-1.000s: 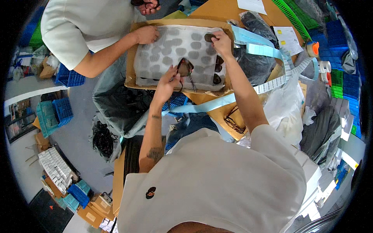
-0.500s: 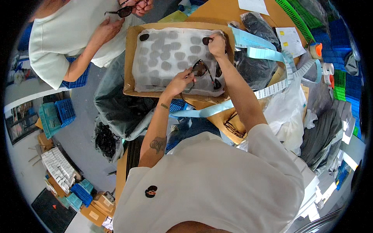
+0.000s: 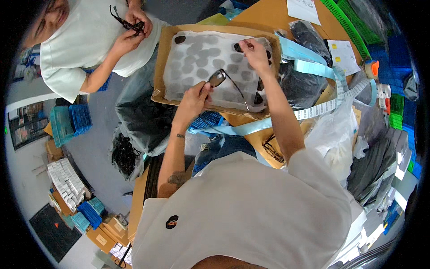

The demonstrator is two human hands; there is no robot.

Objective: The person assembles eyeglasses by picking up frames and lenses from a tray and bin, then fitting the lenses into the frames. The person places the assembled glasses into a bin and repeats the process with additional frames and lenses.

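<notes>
In the head view, a shallow box [image 3: 161, 67] of matte brown cardboard contains a thin white sheet [image 3: 186, 51], through which many greyish, rounded shapes can be seen. One dark oval lens [image 3: 180, 39] lies on it, in the far left corner. The left hand [image 3: 192, 103] has its fingers pinching the smooth dark sunglasses [image 3: 218, 78] above the near part of the box; their slender temple extends lengthwise toward the lower right. The right hand's [image 3: 255, 53] fingers are bent at another dark lens [image 3: 238, 47]; whether they grasp it, I cannot tell
</notes>
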